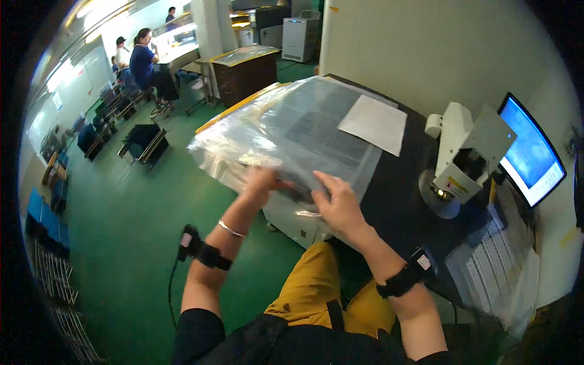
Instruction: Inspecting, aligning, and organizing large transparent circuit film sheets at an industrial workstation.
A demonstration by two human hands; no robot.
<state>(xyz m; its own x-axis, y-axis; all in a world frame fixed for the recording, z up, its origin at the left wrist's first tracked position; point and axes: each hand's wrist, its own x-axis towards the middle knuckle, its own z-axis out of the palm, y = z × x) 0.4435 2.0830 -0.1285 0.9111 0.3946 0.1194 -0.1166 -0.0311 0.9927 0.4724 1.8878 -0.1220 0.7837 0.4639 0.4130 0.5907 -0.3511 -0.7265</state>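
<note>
A large sheet of clear plastic film (237, 149) lies crumpled over the near left part of the table and hangs past its edge. At the front edge of the film is my left hand (260, 184), its fingers bent and smeared by motion, so I cannot tell whether they grip it. My right hand (340, 207) hovers at or just above the film's near right corner, thumb and forefinger apart. Something dark shows between the two hands, too blurred to name. Farther back on the film rests a white paper sheet (375, 123).
On the right of the black tabletop (401, 188) stand a white microscope-like instrument (459, 155) and a lit monitor (532, 152). Papers in plastic (496, 261) lie at the near right. Beyond the table are a brown cabinet (246, 79), wheeled racks (145, 144) and seated people (146, 64).
</note>
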